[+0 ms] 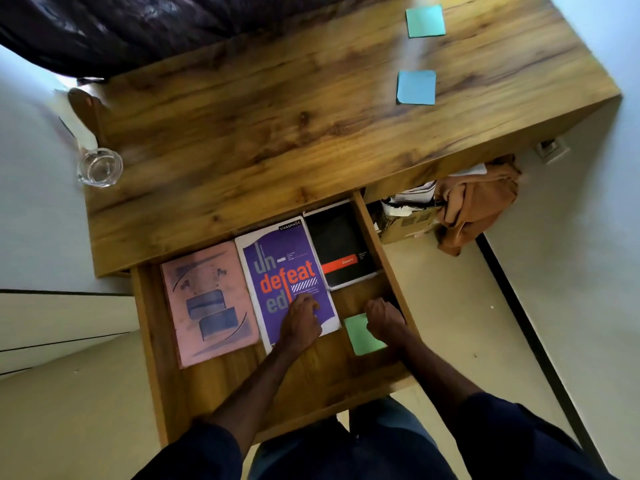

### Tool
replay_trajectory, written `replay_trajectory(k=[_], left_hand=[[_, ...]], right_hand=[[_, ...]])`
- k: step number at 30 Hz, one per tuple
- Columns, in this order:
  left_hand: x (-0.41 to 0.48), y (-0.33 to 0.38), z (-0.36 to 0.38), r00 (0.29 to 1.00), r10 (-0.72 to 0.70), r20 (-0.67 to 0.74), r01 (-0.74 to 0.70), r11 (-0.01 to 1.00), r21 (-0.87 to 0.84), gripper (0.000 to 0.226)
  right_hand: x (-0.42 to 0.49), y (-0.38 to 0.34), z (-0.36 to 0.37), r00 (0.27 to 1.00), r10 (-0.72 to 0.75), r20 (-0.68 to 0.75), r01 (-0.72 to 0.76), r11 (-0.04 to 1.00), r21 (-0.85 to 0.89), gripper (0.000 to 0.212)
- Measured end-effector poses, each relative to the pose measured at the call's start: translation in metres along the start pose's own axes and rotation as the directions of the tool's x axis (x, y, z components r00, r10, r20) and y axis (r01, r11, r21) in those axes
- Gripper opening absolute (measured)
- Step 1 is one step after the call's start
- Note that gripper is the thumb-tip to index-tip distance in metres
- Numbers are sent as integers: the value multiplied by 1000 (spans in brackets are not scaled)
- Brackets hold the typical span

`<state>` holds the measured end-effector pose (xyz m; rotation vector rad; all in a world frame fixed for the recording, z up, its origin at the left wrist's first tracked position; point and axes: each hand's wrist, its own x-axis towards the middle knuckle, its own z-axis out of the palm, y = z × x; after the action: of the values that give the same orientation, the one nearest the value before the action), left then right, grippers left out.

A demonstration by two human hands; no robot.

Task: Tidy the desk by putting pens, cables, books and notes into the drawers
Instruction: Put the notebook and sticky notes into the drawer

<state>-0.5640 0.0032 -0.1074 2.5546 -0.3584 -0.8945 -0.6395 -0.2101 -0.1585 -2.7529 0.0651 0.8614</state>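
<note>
The wooden drawer (381,230) is pulled out below the desk. In it lie a pink notebook (207,299), a purple notebook (280,268) and a black notebook (337,244) side by side. My left hand (300,322) rests with curled fingers on the lower part of the purple notebook. A green sticky note (360,336) lies on the drawer floor, and my right hand (384,318) rests on its upper right corner, fingers curled down; whether it pinches the note is unclear. Two more sticky notes, a teal one (425,21) and a blue one (416,87), sit on the desktop (277,126).
A glass jar (99,167) stands off the desk's left front corner. Under the desk at right sit a cardboard box with papers (405,216) and a brown cloth (478,202). Dark fabric (138,29) covers the far left.
</note>
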Motion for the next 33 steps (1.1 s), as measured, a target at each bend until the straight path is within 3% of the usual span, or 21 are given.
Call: replay_trajectory(k=[5,10,13,17,28,33], left_hand=[[-6,-2,7,999,27,23,-28,999,37,31],[-10,0,11,999,9,51,-15,995,102,33],[-15,3,13,996,13,87,-27,986,165,35],[-21,5,15,993,41,109,-63,976,207,35],[-31,1,18,990,87,113,-109,973,201,43],[-32,17,12,988,153,36,-157,977,144,38]], right_hand=[[-22,-27,-30,983,178,49,-179,984,11,31],[-44,-45,-28,960,280,15,-280,960,22,65],[-61,-56,-14,961,270,53,-274,957,97,71],[-77,-64,6,959,257,122,-274,951,142,65],[-98,-62,16,972,231,30,-233,954,191,62],[-105,-62,-12,947,299,-116,-257,923,287,63]])
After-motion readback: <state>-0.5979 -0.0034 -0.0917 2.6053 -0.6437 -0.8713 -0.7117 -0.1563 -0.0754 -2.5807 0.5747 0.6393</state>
